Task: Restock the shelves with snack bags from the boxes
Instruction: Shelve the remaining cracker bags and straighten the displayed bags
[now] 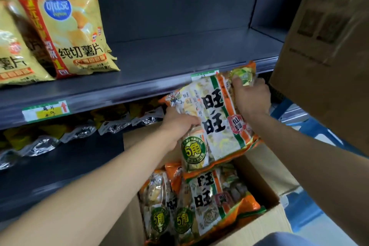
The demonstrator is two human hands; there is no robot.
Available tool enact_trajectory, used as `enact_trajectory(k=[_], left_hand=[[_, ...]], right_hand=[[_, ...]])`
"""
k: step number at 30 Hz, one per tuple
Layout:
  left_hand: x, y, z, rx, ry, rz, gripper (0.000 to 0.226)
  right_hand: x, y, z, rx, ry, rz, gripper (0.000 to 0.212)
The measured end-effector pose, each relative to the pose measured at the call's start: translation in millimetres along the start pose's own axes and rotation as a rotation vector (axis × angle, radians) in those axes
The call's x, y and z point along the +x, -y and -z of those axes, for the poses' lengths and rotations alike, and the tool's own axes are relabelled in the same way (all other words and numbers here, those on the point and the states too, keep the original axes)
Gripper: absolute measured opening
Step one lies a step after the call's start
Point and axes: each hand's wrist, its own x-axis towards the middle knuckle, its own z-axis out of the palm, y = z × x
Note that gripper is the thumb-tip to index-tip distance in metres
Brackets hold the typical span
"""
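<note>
A person held a large orange, white and green plastic bag of rice crackers in both hands above an open brown cardboard box packed with more bags of the same kind. The left hand clasped the bag's left edge near its middle, while the right hand pinched the crimped top corner, thumb on the front. The bag's top reached the front lip of a dark grey metal shelf, where yellow foil bags of potato crisps stood at the left. The pack looked light, air-filled and slick, its contents brittle; a hold on the sealed edges, rather than a squeeze on the middle, seemed safest. A second cardboard carton loomed at right.
</note>
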Motion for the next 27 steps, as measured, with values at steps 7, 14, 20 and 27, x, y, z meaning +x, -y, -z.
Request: enact_trajectory(k=[7,14,20,27], left_hand=[[5,-99,35,-0.028,-0.225,-0.354,0.060],[44,-173,68,0.027,-0.441,-0.567,0.056],[101,-198,84,0.113,-0.532,-0.569,0.061],[161,-206,102,0.229,-0.556,-0.489,0.083]], right_hand=[[45,97,10,0.285,-0.082,0.138,0.058],[90,172,-4,0.439,0.127,0.168,0.072],[130,185,-41,0.551,0.485,0.117,0.125],[173,184,-92,0.700,0.540,0.208,0.094]])
